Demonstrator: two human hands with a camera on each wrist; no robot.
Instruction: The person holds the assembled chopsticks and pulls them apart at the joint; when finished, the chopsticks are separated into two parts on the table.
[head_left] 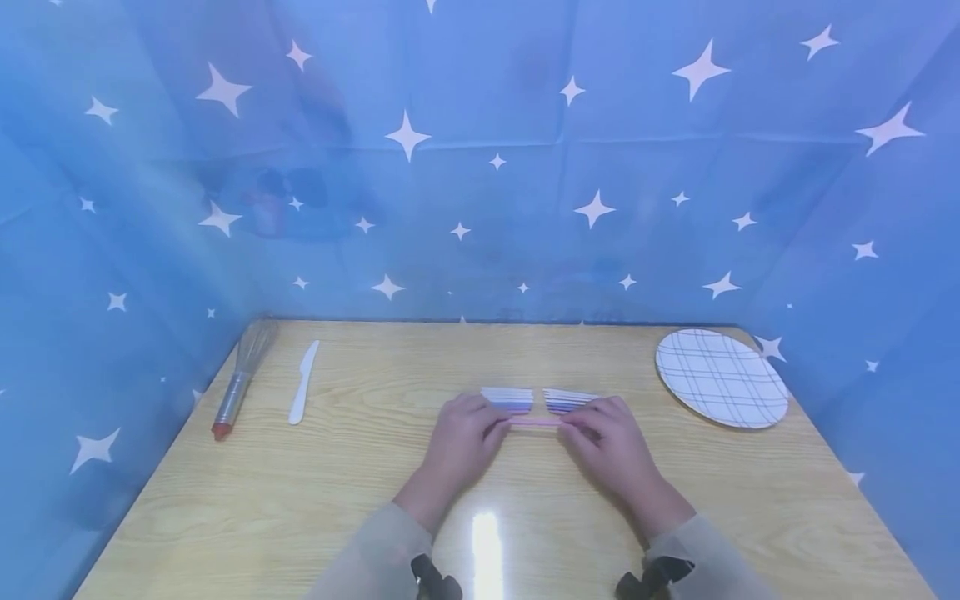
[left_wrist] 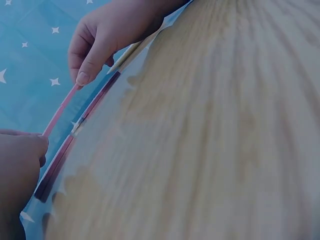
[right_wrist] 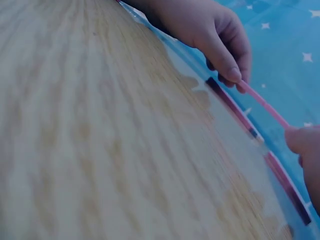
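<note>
A thin pink stick (head_left: 535,422) spans the gap between the two hands, slightly above the table. My left hand (head_left: 467,429) pinches its left end between thumb and fingers. The other end is pinched by my right hand (head_left: 611,442). Just beyond the stick, two groups of thin sticks lie on the table, whitish at the back and purple nearer me. The left group (head_left: 507,398) is partly covered by the left hand, the right group (head_left: 570,398) by the right hand. In the left wrist view the pink stick (left_wrist: 61,111) is raised off the wood.
On the wooden table (head_left: 300,508), a whisk (head_left: 243,375) and a white plastic knife (head_left: 303,383) lie at the left. A white plate with crossed lines (head_left: 722,377) is at the right edge. A blue star-patterned cloth (head_left: 480,183) hangs behind and along both sides.
</note>
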